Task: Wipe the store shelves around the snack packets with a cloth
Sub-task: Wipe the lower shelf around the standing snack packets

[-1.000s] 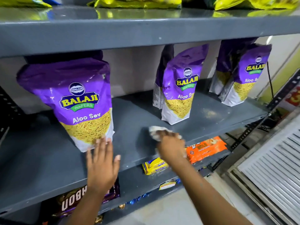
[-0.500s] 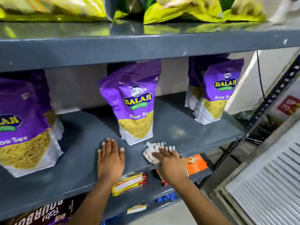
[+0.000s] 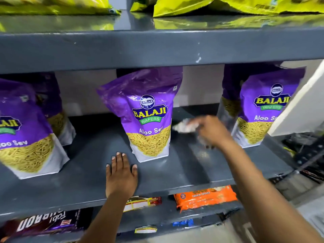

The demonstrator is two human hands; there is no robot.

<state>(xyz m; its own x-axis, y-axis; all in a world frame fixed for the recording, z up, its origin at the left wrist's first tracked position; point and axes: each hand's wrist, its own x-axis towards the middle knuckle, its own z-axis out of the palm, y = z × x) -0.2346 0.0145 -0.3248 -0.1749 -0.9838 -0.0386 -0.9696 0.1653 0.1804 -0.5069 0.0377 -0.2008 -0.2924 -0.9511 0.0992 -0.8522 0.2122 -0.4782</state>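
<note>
Three purple Balaji Aloo Sev packets stand on the grey middle shelf (image 3: 184,171): one at the left (image 3: 26,134), one in the middle (image 3: 149,118), one at the right (image 3: 263,111). My right hand (image 3: 212,132) reaches deep between the middle and right packets, shut on a white cloth (image 3: 184,126) that is pressed on the shelf and blurred by motion. My left hand (image 3: 121,174) lies flat, fingers spread, on the shelf's front part just left of the middle packet's base.
Yellow-green bags (image 3: 210,6) lie on the top shelf (image 3: 157,48). The lower shelf holds an orange cashew cookie pack (image 3: 205,197), a dark Bourbon pack (image 3: 42,223) and small packets. A white panel (image 3: 301,109) juts in at the right.
My right hand with the cloth has moved from the shelf's front edge back and to the right, behind the middle packet. The view has shifted right and closer. My left hand stays flat on the shelf.
</note>
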